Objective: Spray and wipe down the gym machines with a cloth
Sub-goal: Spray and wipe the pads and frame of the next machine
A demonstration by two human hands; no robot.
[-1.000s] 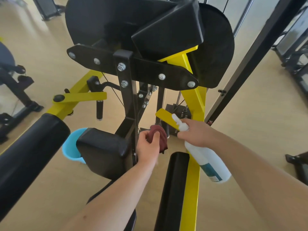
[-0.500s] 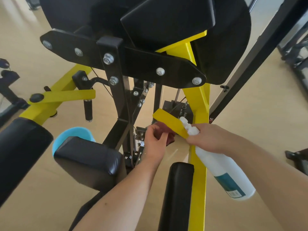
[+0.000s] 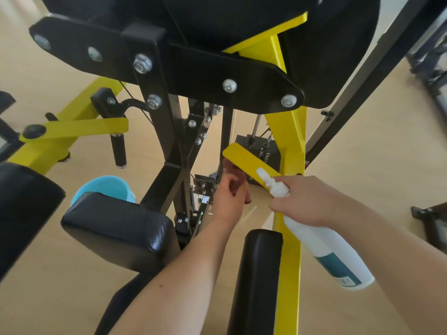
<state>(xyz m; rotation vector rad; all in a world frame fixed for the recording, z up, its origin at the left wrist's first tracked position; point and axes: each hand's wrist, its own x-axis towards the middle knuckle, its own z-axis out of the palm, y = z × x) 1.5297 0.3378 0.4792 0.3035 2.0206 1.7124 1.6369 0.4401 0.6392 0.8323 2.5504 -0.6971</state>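
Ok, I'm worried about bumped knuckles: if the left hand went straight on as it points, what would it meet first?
Probably the yellow lever plate: the left hand, gripping the dark red cloth, points up at its underside. Depth is unclear; the cloth may already touch it.

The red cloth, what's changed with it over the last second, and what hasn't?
The left hand has carried the cloth forward and up under the yellow lever, where it is now mostly hidden. The right hand still grips the spray bottle, nozzle by that lever.

Bright daylight, wide-angle edge distortion
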